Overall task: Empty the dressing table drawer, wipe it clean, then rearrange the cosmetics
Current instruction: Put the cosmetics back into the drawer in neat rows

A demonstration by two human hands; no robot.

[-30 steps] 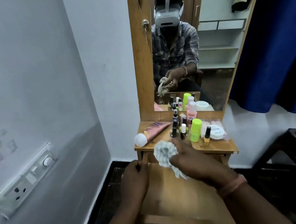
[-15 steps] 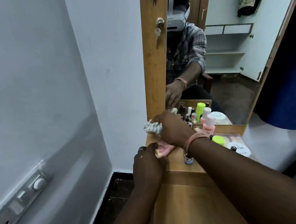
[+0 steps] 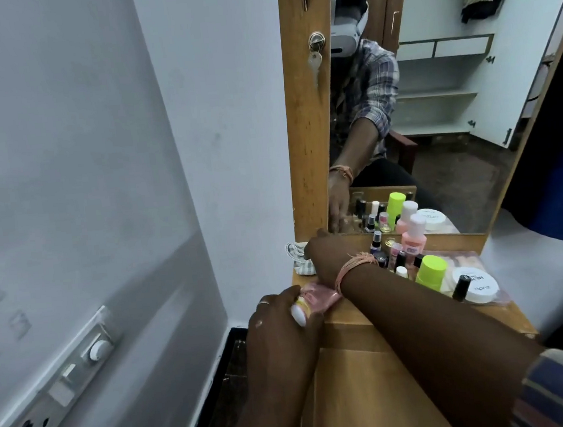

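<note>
- Left hand (image 3: 280,320) grips the pink cream tube (image 3: 316,299) at the dressing table top's (image 3: 352,320) front-left edge.
- Right hand (image 3: 322,254) presses the crumpled cloth (image 3: 298,258) at the back-left corner.
- Nail polish bottles (image 3: 377,242), a lime-capped bottle (image 3: 430,271) and a white jar (image 3: 476,285) crowd the right.

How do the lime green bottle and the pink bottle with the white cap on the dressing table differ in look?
The lime green bottle is one bright colour all over, with a wide flat top; the pink bottle has a pale pink body and a narrower, rounded white cap. The lime green bottle stands nearer the front edge, the pink bottle closer to the mirror. Both stand upright on the table top.
</note>
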